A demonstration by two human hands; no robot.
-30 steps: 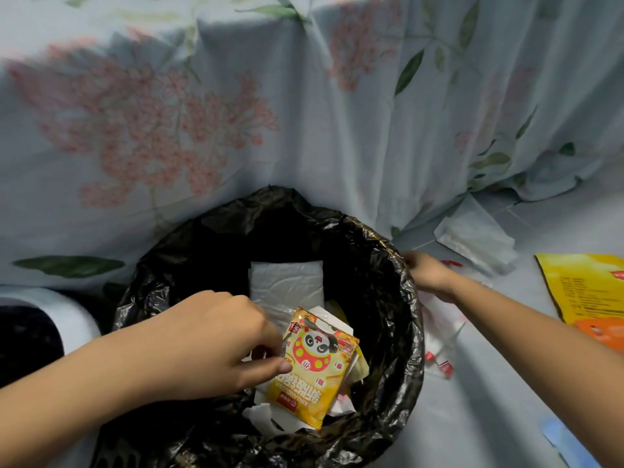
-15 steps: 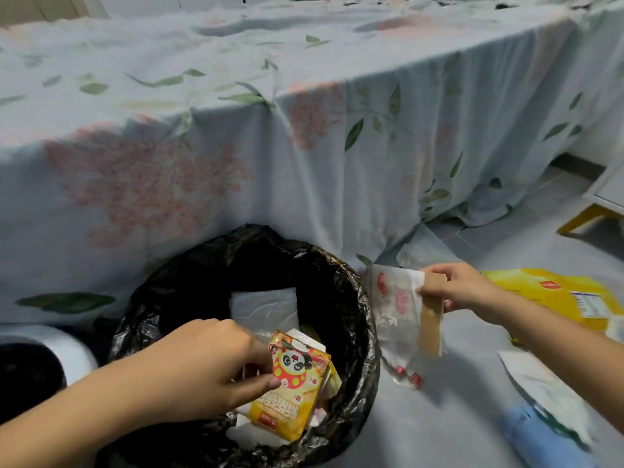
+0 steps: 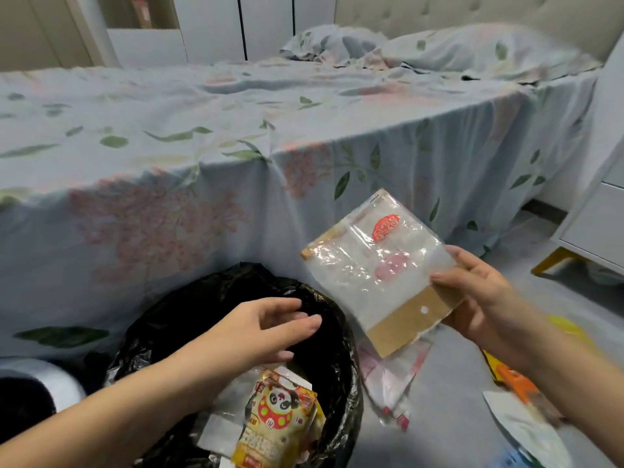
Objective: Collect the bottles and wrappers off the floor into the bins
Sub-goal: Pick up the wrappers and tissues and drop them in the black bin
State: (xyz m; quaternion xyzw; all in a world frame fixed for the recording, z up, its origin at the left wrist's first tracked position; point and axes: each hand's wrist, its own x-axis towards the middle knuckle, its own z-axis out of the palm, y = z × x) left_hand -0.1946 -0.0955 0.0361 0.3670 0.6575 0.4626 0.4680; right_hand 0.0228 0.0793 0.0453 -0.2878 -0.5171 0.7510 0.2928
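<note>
Head view
Right hand (image 3: pixel 486 298): grip pinches the clear wrapper (image 3: pixel 378 265) at its brown card edge, thumb on top, holding it tilted in the air to the right of the bin, above the floor.
Left hand (image 3: pixel 256 329): grip wide and holding nothing, fingers spread loosely over the bin's mouth.
Bin (image 3: pixel 341 336): black-lined, standing against the bed (image 3: pixel 202 136).
Panda wrapper (image 3: pixel 277 423): yellow, lying inside the bin on white paper.
Floor (image 3: pixel 449 400): another clear wrapper (image 3: pixel 388 383) just beside the bin; yellow and white packets lie partly hidden under the right forearm.
</note>
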